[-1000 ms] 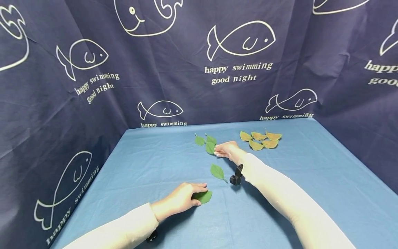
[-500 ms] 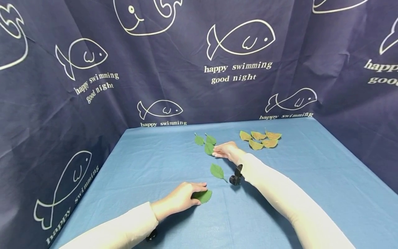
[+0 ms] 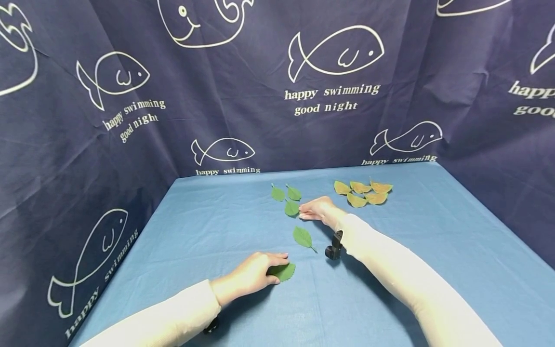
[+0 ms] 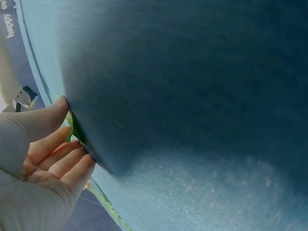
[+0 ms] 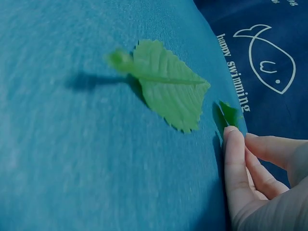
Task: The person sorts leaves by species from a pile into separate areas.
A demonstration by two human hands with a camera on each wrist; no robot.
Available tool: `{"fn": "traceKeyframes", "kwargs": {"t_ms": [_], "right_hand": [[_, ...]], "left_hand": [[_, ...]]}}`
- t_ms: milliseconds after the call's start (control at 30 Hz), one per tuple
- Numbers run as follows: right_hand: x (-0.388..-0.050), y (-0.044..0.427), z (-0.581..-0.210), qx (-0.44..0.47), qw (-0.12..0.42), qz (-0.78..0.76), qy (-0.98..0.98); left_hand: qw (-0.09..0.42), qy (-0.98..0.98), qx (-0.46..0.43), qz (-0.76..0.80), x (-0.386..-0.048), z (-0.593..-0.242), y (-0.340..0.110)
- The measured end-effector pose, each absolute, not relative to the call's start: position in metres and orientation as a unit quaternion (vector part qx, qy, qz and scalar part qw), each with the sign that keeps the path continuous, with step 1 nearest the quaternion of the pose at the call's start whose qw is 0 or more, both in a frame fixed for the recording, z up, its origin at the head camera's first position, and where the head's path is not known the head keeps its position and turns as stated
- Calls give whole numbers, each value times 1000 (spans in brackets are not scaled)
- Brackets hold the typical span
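Note:
My left hand is low over the blue cloth, thumb and fingers around a green leaf. In the left wrist view this leaf shows between the thumb and fingertips. Farther back, my right hand has its fingertips at the right edge of another green leaf. The right wrist view shows fairly straight fingers with a small gap at the tips, beside that leaf. Two green leaves, a left one and a right one, lie just behind it. A single stemmed leaf lies between the hands.
Several yellow-brown leaves are grouped in two rows at the back right. Blue cloth covers the table. A dark curtain with white fish prints stands behind and at the sides.
The leaf at my right fingertips has shifted slightly left and toward me, off the leaf behind it. My right fingers have since eased slightly right. My left hand has stayed nearly still.

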State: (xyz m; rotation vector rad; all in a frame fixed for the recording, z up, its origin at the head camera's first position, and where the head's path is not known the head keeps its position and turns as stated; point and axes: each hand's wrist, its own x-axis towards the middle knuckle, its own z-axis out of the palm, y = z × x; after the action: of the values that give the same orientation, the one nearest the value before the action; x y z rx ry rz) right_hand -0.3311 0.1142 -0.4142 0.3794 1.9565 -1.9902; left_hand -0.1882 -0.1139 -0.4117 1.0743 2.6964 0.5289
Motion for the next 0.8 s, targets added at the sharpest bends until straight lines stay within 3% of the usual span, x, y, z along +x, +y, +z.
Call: {"fn": "traceKeyframes", "kwargs": {"t_ms": [500, 800], "right_hand": [[-310, 136, -409, 54, 232, -621, 746], [-298, 135, -406, 4, 231, -573, 786]], "left_hand": [[64, 911, 376, 159, -184, -412, -114], [32, 915, 369, 159, -185, -415, -112]]}}
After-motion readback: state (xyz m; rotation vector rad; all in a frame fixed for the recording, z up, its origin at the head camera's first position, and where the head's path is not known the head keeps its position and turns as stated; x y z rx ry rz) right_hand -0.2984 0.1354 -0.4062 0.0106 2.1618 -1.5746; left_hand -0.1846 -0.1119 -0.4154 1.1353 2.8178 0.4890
